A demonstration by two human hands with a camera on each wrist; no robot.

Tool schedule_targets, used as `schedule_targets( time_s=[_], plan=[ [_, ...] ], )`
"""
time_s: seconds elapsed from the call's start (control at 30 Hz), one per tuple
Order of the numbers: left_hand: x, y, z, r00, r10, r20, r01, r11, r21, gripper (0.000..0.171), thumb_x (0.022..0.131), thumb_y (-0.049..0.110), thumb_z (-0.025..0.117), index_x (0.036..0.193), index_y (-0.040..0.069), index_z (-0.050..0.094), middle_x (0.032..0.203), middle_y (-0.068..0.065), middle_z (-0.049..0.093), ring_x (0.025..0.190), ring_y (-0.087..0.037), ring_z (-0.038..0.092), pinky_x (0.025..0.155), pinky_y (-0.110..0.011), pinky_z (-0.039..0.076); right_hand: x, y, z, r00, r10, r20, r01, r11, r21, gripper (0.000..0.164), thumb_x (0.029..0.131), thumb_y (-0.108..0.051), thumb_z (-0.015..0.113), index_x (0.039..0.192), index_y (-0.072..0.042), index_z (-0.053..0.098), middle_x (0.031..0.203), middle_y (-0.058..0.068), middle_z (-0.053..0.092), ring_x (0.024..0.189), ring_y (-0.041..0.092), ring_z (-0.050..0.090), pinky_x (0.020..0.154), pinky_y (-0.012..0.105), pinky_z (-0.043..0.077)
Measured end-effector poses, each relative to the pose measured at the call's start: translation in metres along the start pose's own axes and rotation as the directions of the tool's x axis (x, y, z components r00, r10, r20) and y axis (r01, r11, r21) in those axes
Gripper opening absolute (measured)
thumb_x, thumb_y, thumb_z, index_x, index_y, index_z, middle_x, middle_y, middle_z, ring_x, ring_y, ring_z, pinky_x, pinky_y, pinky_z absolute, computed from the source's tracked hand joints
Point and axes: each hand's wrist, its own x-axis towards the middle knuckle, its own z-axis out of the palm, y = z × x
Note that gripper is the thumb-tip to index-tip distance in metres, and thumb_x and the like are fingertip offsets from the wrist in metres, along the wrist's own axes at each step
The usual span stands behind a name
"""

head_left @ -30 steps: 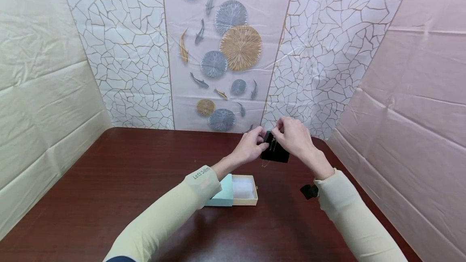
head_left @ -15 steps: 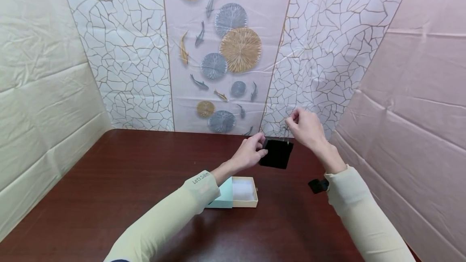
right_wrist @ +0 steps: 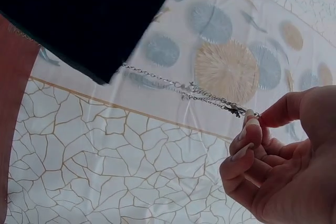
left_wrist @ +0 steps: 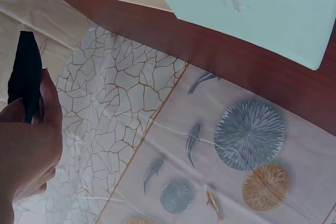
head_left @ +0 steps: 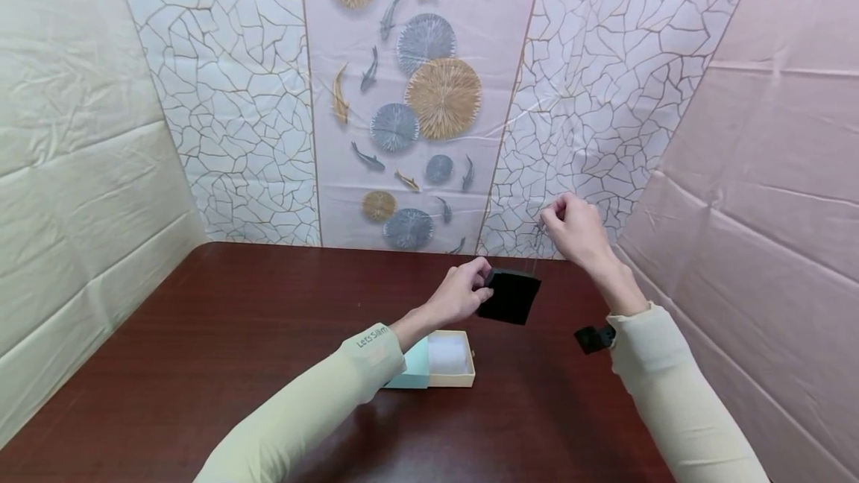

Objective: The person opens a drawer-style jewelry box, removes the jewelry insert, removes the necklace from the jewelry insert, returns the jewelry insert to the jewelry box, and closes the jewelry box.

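Observation:
My left hand (head_left: 459, 291) pinches the edge of a flat black square pad (head_left: 510, 297) between thumb and fingers, above the table. In the left wrist view the pad (left_wrist: 26, 72) shows edge-on. Up and to the right, my right hand (head_left: 579, 233) pinches the end of a thin chain necklace (right_wrist: 178, 87) between thumb and fingertips. The chain runs taut from those fingertips to the pad's edge in the right wrist view, and a bit more chain shows along the pad's far edge. How the chain is fixed to the pad is hidden.
Below the left forearm, a mint-green slide box (head_left: 412, 367) lies on the dark red table (head_left: 268, 364). Its cream drawer (head_left: 451, 381) is pulled out to the right and holds white padding (head_left: 446, 355). Patterned cloth walls stand behind and at both sides.
My right hand has moved up and right from the pad, drawing the chain out from its face. The left hand stays nearly in place, and the pad has tilted and sits slightly lower in view.

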Motion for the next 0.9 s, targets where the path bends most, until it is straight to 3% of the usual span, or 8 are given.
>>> schedule_targets(
  time_s=[0.53, 0.73, 0.9],
  plan=[
    [-0.002, 0.0, 0.002, 1.0, -0.007, 0.027, 0.007, 1.0, 0.02, 0.015, 0.089, 0.004, 0.066, 0.101, 0.004, 0.057, 0.1, -0.015, 0.073, 0.098, -0.023, 0.07, 0.077, -0.025, 0.053, 0.015, 0.025, -0.002, 0.999, 0.035, -0.036, -0.035, 0.999, 0.01, 0.015, 0.088, -0.011, 0.046, 0.085, 0.0, 0.056, 0.073, 0.011, 0.061, 0.059, 0.016, 0.049, 0.058, 0.027, 0.04],
    [-0.003, 0.003, 0.001, 0.999, -0.008, 0.039, 0.009, 1.0, -0.019, 0.012, 0.09, 0.003, 0.064, 0.099, 0.005, 0.057, 0.099, -0.015, 0.074, 0.096, -0.022, 0.07, 0.072, -0.023, 0.053, 0.019, 0.036, -0.003, 0.998, 0.058, -0.03, -0.057, 0.998, 0.023, 0.014, 0.087, -0.011, 0.046, 0.084, -0.002, 0.056, 0.071, 0.008, 0.06, 0.062, 0.018, 0.05, 0.061, 0.028, 0.041],
    [-0.004, 0.006, -0.002, 0.999, -0.01, 0.037, 0.01, 1.0, -0.017, 0.013, 0.091, 0.005, 0.064, 0.102, 0.005, 0.057, 0.104, -0.015, 0.073, 0.101, -0.023, 0.069, 0.079, -0.028, 0.054, 0.021, 0.045, 0.0, 0.997, 0.08, -0.021, -0.079, 0.997, 0.025, 0.017, 0.088, -0.012, 0.046, 0.086, 0.0, 0.057, 0.073, 0.01, 0.06, 0.066, 0.021, 0.051, 0.064, 0.03, 0.04]
  ],
)
